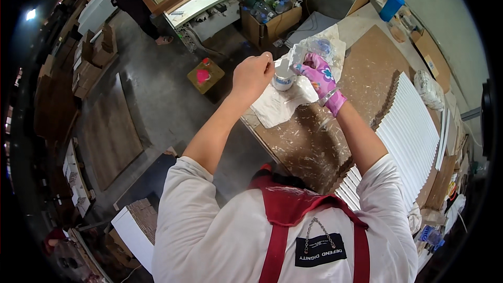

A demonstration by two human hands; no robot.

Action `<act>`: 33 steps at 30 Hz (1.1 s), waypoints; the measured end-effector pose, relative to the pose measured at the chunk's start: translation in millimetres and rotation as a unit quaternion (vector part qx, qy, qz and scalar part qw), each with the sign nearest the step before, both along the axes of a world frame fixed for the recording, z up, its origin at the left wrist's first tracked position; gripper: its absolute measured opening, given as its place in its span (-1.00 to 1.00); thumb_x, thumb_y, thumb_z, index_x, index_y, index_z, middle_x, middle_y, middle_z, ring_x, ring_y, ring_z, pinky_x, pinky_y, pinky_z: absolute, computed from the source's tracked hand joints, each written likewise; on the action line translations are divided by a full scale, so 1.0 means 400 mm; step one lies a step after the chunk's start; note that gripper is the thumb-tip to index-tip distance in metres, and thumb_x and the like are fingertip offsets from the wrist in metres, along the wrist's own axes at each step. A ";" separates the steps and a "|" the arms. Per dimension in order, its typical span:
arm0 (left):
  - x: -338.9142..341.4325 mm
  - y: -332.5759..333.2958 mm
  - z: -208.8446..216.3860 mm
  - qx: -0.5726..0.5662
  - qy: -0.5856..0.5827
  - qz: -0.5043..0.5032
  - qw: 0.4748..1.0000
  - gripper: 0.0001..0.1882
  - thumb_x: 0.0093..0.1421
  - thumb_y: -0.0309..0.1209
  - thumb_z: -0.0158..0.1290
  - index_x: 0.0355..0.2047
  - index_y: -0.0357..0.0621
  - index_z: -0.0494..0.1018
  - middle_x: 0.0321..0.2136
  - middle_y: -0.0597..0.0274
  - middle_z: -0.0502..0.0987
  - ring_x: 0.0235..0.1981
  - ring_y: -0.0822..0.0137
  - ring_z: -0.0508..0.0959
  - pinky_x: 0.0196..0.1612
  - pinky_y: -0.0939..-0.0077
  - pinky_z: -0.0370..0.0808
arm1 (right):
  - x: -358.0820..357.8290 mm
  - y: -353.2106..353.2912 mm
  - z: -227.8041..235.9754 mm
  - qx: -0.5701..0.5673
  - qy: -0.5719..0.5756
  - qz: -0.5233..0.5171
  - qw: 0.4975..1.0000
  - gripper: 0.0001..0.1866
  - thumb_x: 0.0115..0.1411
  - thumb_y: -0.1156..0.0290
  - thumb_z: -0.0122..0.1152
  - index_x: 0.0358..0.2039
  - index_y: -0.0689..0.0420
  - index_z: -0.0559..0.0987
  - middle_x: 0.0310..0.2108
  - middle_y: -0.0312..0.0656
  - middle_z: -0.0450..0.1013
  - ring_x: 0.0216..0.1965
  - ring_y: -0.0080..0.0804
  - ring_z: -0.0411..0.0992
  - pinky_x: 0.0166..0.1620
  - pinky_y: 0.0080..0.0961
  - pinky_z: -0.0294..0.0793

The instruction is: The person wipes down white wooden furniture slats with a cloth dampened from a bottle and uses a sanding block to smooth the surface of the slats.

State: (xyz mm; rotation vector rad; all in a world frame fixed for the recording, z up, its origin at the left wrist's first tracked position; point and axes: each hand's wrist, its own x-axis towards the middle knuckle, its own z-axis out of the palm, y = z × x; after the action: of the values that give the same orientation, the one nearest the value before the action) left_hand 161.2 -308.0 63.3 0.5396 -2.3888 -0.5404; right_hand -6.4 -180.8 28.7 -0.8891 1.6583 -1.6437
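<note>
My bare left hand [252, 77] is closed, with thumb and fingers pressed together beside a small white tub [283, 82]. What those fingers hold, if anything, is hidden. My right hand [317, 77] wears a pink flowered glove, and its fingers are closed on a white piece [297, 55] above and right of the tub. The shape of that piece is not clear. Under the tub and hands lies a crumpled white sheet [277, 108] at the edge of the brown workbench [309, 144]. Clear plastic [321, 46] rests just beyond the glove.
White corrugated strips [406, 136] cover the bench's right side. A blue cup [392, 5] stands at the far right. Beyond the bench is a cardboard box [266, 30] of bottles. A stool [205, 76] with a pink patch stands left. Another person [137, 5] stands far left.
</note>
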 end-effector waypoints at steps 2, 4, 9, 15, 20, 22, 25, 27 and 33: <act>-0.011 0.004 -0.003 0.035 0.006 -0.016 0.999 -0.87 0.16 -0.39 0.03 -0.44 -0.18 0.38 -0.64 0.00 0.42 -0.54 -0.02 0.47 -0.46 0.18 0.36 | -0.051 0.015 -0.042 0.009 -0.026 -0.014 1.000 -0.75 0.13 0.38 0.29 -0.28 0.24 0.46 -0.37 -0.28 0.47 -0.33 -0.54 0.41 -0.20 -0.56 0.43; 0.023 -0.008 -0.006 0.067 0.006 -0.008 0.998 -0.87 0.16 -0.39 0.03 -0.44 -0.18 0.38 -0.64 0.01 0.41 -0.54 -0.02 0.46 -0.46 0.17 0.36 | 0.022 0.028 0.034 0.002 -0.173 -0.052 0.984 -0.80 0.17 0.35 0.25 -0.34 0.18 0.46 -0.40 -0.33 0.43 -0.40 -0.54 0.38 -0.24 -0.56 0.44; 0.030 0.014 0.014 0.073 -0.049 -0.020 0.996 -0.86 0.16 -0.38 0.02 -0.44 -0.19 0.37 -0.63 0.01 0.42 -0.52 -0.01 0.46 -0.44 0.17 0.36 | -0.003 0.068 0.028 -0.018 -0.286 0.030 0.958 -0.79 0.23 0.36 0.16 -0.21 0.21 0.45 -0.37 -0.28 0.39 -0.36 -0.49 0.40 -0.15 -0.54 0.46; 0.029 0.011 0.034 0.008 -0.016 -0.031 0.999 -0.87 0.18 -0.37 -0.02 -0.43 -0.16 0.38 -0.57 0.03 0.45 -0.42 0.01 0.49 -0.36 0.13 0.39 | 0.066 0.075 0.066 0.077 0.132 0.034 0.988 -0.43 0.17 0.31 0.21 0.14 0.28 0.33 -0.16 -0.09 0.47 -0.14 -0.29 0.45 -0.02 -0.44 0.43; 0.018 0.015 0.043 -0.008 -0.032 -0.042 0.999 -0.85 0.20 -0.35 -0.05 -0.42 -0.16 0.39 -0.56 0.05 0.45 -0.39 0.02 0.48 -0.35 0.13 0.39 | 0.068 0.052 0.057 0.088 0.368 0.008 0.925 -0.38 0.12 0.29 0.20 0.17 0.23 0.33 0.02 0.11 0.43 0.06 -0.03 0.40 0.11 -0.30 0.34; 0.023 0.012 0.045 -0.014 -0.043 -0.056 0.997 -0.84 0.20 -0.35 -0.06 -0.42 -0.17 0.39 -0.55 0.06 0.45 -0.38 0.03 0.48 -0.35 0.14 0.39 | 0.068 0.032 0.063 0.091 0.410 -0.009 0.908 -0.41 0.12 0.29 0.17 0.16 0.23 0.35 -0.01 0.10 0.44 0.04 -0.01 0.40 0.11 -0.25 0.33; 0.034 0.012 0.036 -0.007 -0.062 -0.069 0.996 -0.85 0.20 -0.35 -0.05 -0.43 -0.16 0.40 -0.54 0.07 0.45 -0.37 0.03 0.47 -0.34 0.14 0.40 | 0.061 -0.007 0.077 0.111 0.466 -0.012 0.878 -0.48 0.15 0.31 0.13 0.12 0.23 0.39 -0.04 0.10 0.45 0.00 0.02 0.41 0.09 -0.26 0.35; 0.041 0.019 0.034 -0.035 -0.076 -0.078 0.993 -0.86 0.19 -0.35 -0.04 -0.43 -0.14 0.40 -0.53 0.08 0.45 -0.37 0.04 0.47 -0.33 0.13 0.41 | 0.040 -0.023 0.075 0.120 0.427 0.003 0.896 -0.48 0.16 0.31 0.12 0.12 0.22 0.39 -0.03 0.11 0.44 0.00 0.01 0.41 0.09 -0.27 0.34; 0.040 0.011 0.029 -0.035 -0.050 -0.051 0.997 -0.87 0.17 -0.35 0.00 -0.44 -0.14 0.40 -0.58 0.09 0.44 -0.41 0.06 0.48 -0.37 0.13 0.41 | -0.042 0.011 0.027 0.025 -0.115 0.039 0.992 -0.57 0.32 0.21 0.02 0.10 0.20 0.41 -0.10 -0.17 0.45 -0.14 -0.45 0.45 -0.03 -0.48 0.48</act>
State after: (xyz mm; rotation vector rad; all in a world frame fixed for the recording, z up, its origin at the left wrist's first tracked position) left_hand 177.1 -303.4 74.9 0.4246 -2.5314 -0.4827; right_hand -23.0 -176.5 39.4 -0.7019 1.4812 -1.5804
